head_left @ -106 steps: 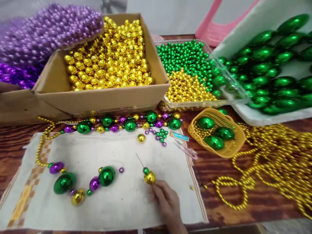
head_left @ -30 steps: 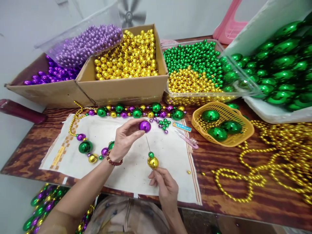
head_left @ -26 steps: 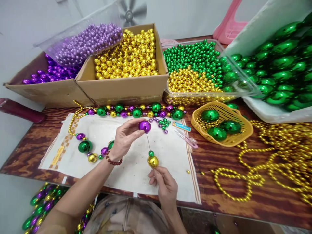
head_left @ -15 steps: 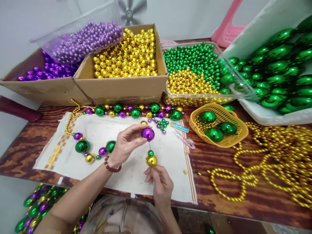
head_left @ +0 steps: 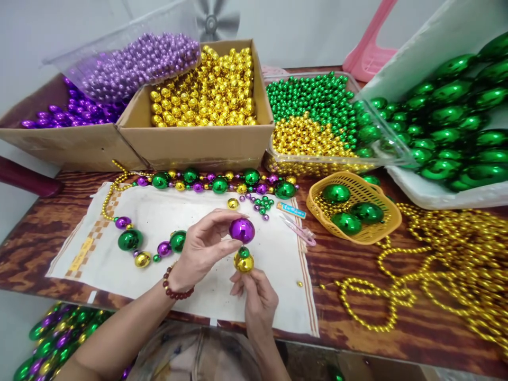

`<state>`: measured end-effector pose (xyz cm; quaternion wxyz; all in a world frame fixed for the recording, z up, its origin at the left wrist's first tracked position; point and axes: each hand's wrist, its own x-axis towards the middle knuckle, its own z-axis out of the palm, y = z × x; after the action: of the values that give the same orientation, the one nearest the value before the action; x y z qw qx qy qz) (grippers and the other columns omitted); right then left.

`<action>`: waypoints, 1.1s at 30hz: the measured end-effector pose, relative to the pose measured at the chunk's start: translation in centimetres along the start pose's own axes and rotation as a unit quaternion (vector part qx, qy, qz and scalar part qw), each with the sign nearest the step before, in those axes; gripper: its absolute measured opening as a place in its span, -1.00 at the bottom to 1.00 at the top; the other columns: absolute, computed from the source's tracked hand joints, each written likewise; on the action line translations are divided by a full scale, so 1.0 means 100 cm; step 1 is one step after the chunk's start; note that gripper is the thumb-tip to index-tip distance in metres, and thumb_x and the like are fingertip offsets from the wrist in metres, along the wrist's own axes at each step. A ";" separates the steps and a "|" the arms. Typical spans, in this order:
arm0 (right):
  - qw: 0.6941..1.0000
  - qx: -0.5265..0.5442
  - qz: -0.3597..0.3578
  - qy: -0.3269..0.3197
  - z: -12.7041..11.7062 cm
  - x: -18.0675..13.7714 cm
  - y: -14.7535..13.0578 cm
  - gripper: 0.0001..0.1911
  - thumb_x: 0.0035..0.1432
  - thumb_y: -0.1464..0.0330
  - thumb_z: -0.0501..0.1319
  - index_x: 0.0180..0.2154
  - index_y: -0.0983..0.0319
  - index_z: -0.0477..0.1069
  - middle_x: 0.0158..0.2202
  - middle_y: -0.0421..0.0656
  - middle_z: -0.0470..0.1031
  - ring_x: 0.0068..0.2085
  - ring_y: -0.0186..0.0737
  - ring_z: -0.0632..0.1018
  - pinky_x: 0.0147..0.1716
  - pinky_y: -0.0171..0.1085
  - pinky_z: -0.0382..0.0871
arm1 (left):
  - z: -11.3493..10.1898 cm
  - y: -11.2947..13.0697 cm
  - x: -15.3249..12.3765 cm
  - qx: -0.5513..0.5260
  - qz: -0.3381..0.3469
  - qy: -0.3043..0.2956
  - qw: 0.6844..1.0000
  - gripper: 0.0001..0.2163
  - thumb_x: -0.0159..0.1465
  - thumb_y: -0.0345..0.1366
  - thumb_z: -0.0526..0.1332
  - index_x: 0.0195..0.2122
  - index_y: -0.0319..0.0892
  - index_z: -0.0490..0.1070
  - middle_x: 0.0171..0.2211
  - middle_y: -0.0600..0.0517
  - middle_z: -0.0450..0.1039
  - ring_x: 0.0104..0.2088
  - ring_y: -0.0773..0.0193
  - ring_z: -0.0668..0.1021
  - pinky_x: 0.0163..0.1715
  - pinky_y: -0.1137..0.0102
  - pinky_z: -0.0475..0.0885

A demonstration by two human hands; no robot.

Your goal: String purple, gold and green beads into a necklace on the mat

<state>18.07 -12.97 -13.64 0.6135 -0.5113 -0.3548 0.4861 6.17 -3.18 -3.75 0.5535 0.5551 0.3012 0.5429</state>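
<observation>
Between thumb and fingers, my left hand pinches a shiny purple bead. Just under it sit a small green bead and a larger gold bead, lined up with it. My right hand is closed at the underside of the gold bead, fingertips touching it. Whatever thread or needle runs through the beads is hidden now. On the white cloth to the left lies a partly strung run of beads with a big green bead; its right end passes behind my left hand.
A finished-looking strand crosses the cloth's back edge. Loose small green beads, a blue-labelled strip and pink snips lie nearby. An orange basket, gold bead chains and a cardboard box of gold beads surround it.
My left hand has lowered the purple bead along the thin line, closing the gap to the small green bead. My right hand stays at the gold bead.
</observation>
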 end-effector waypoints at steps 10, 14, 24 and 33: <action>0.996 0.051 0.072 0.010 0.000 0.006 -0.005 -0.76 0.19 0.20 0.29 -0.35 0.26 0.49 -0.49 -0.11 0.59 -0.61 -0.27 0.51 -0.62 -0.34 0.30 | 0.005 0.003 -0.004 0.089 0.045 0.012 0.995 -0.61 0.23 -0.42 0.35 0.09 -0.04 0.46 -0.05 -0.05 0.38 -0.04 0.26 0.51 -0.04 0.42 0.50; 0.998 0.012 0.066 0.005 -0.001 0.008 -0.003 -0.74 0.21 0.20 0.26 -0.38 0.27 0.51 -0.54 -0.12 0.55 -0.59 -0.31 0.43 -0.58 -0.33 0.28 | 0.005 0.002 -0.006 0.120 0.054 0.017 0.991 -0.62 0.21 -0.40 0.36 0.06 -0.05 0.50 -0.06 -0.06 0.35 -0.04 0.25 0.49 -0.07 0.44 0.51; 0.998 0.011 0.040 0.037 0.001 -0.001 0.008 -0.75 0.24 0.21 0.23 -0.37 0.26 0.48 -0.54 -0.16 0.52 -0.53 -0.29 0.44 -0.51 -0.32 0.29 | 0.006 0.000 -0.004 0.009 -0.044 0.063 0.997 -0.69 0.19 -0.37 0.39 -0.03 -0.12 0.49 -0.08 -0.06 0.48 -0.10 0.23 0.58 -0.07 0.36 0.55; 0.997 0.018 0.050 0.053 0.006 0.005 -0.004 -0.77 0.23 0.23 0.21 -0.38 0.25 0.42 -0.56 -0.18 0.50 -0.53 -0.29 0.48 -0.52 -0.32 0.30 | -0.010 0.000 -0.002 0.044 -0.057 -0.001 0.997 -0.69 0.34 -0.34 0.23 0.11 -0.08 0.47 0.12 -0.12 0.40 0.04 0.19 0.52 0.05 0.32 0.51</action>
<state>17.79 -12.32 -13.15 0.6152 -0.5423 -0.2873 0.4949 5.14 -3.09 -3.99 0.5589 0.5613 0.3550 0.4965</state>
